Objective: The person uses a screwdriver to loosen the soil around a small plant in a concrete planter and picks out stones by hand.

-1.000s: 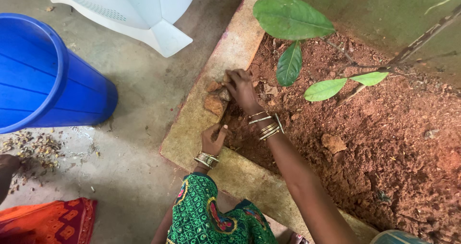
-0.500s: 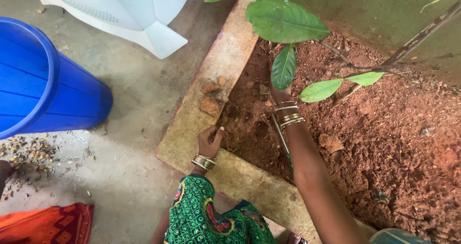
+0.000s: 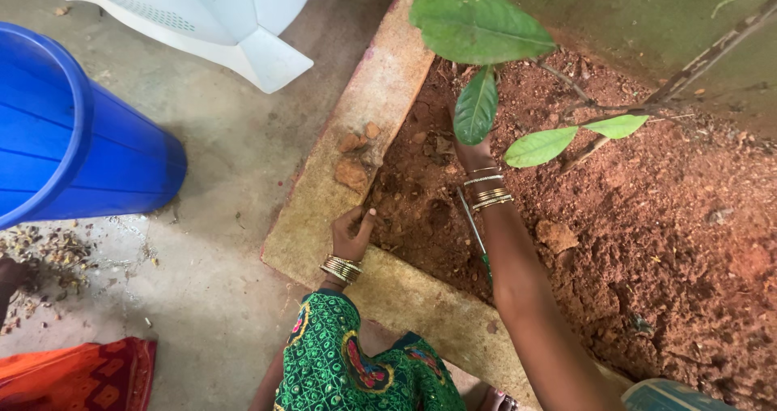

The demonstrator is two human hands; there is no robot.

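Observation:
My left hand (image 3: 352, 231), with bangles at the wrist, rests on the inner edge of the concrete curb (image 3: 380, 79), fingers loosely bent and holding nothing. My right hand (image 3: 473, 151) reaches into the red soil bed (image 3: 647, 217) and is mostly hidden under a hanging green leaf (image 3: 474, 113); its fingers do not show. A thin rod with a green end (image 3: 476, 235) lies on the soil beside my right forearm. Several soil clods (image 3: 353, 172) sit on the curb just beyond my left hand.
A blue plastic bucket (image 3: 73, 128) stands on the concrete floor at left. A white plastic object (image 3: 235, 23) is at the top. A small plant with broad leaves (image 3: 481, 24) overhangs the bed, and a green wall (image 3: 631, 14) backs it. Orange cloth (image 3: 77, 374) lies bottom left.
My right hand has left the clods on the curb and moved farther into the bed, under the leaf. My left hand stays on the curb edge.

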